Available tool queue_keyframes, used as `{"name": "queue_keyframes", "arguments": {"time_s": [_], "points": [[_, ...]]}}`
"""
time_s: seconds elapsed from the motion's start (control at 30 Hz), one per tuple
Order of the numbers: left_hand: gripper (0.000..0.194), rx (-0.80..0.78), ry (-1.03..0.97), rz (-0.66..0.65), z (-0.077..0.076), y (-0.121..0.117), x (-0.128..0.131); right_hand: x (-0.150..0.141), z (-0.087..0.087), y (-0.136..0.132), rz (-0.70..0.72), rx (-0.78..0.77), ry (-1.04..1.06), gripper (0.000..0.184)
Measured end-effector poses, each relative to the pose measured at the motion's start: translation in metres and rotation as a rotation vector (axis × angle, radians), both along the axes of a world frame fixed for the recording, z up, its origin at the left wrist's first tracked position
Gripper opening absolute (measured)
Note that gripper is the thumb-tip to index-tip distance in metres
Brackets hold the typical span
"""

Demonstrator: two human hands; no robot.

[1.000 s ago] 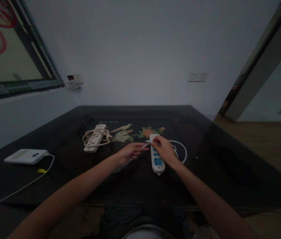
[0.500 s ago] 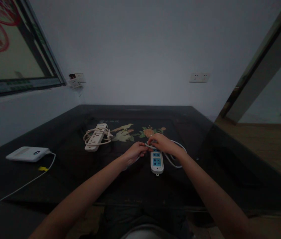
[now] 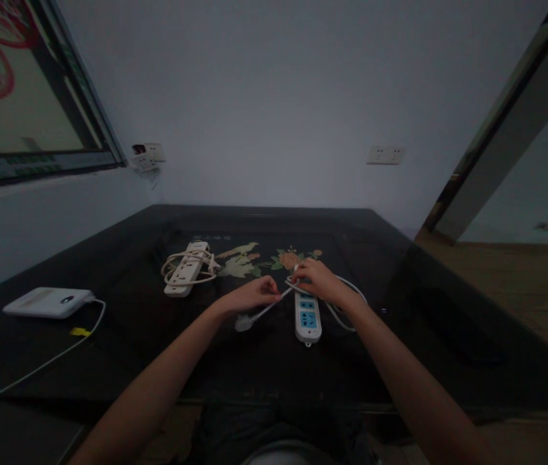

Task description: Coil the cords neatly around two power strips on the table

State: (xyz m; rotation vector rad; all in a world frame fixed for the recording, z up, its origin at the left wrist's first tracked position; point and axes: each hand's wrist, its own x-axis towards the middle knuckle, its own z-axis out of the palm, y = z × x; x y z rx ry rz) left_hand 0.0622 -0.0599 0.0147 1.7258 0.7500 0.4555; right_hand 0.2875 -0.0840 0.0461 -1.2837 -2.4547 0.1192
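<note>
A white power strip [image 3: 308, 330] with blue sockets lies on the dark table, its white cord [image 3: 351, 284] looped around its far end and out to the right. My left hand [image 3: 256, 294] pinches the cord left of the strip, with the plug [image 3: 243, 322] hanging below the fingers. Over the strip's far end, my right hand [image 3: 316, 279] has its fingers closed on the cord loop, partly hiding it. Farther left rests a second white power strip [image 3: 187, 268], wrapped in its own cord.
A white power bank-like device [image 3: 51, 302] with a cable [image 3: 61, 354] lies at the table's left, near a small yellow piece [image 3: 80, 332]. Wall sockets [image 3: 385, 155] are set above the far edge of the black table [image 3: 264, 223]. A window [image 3: 26, 90] is at the left.
My left hand has drawn left away from the strip, pulling the cord straighter, and the plug has come into view. My right hand stays at the strip's far end.
</note>
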Motion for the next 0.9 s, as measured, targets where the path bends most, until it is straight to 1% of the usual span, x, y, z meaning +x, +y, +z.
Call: {"name": "queue_keyframes", "arguments": {"time_s": [0.07,0.13,0.2,0.3,0.47,0.57,0.63,0.73,0.83,0.9], "points": [[0.038,0.046,0.139,-0.118,0.005,0.004,-0.013,0.005,0.002,-0.001,-0.032,0.01,0.012,0.009],[0.043,0.105,0.253,-0.194,0.008,0.008,-0.023,0.011,0.004,-0.003,-0.056,0.002,0.03,0.009],[0.044,0.18,0.322,-0.238,0.01,0.01,-0.029,0.018,0.006,-0.004,-0.079,-0.003,0.043,0.008],[0.039,0.274,0.353,-0.277,0.01,0.011,-0.029,0.029,0.008,-0.005,-0.122,0.001,0.061,0.007],[0.037,0.348,0.261,-0.212,0.006,0.007,-0.017,0.052,0.008,-0.005,-0.212,0.0,0.078,0.005],[0.031,0.346,0.194,-0.177,0.002,0.004,-0.011,0.056,0.007,-0.007,-0.26,0.016,0.046,0.005],[0.029,0.325,0.152,-0.164,-0.001,0.003,-0.008,0.051,0.005,-0.009,-0.264,0.031,0.015,0.006],[0.031,0.252,0.056,-0.139,-0.004,0.003,-0.005,0.034,0.005,-0.014,-0.227,0.046,-0.027,0.01],[0.033,0.166,-0.044,-0.113,-0.008,0.002,0.0,0.014,0.008,-0.019,-0.141,0.063,-0.101,0.012],[0.034,0.142,-0.109,-0.072,-0.012,0.0,0.004,0.005,0.01,-0.022,-0.078,0.077,-0.162,0.013]]}}
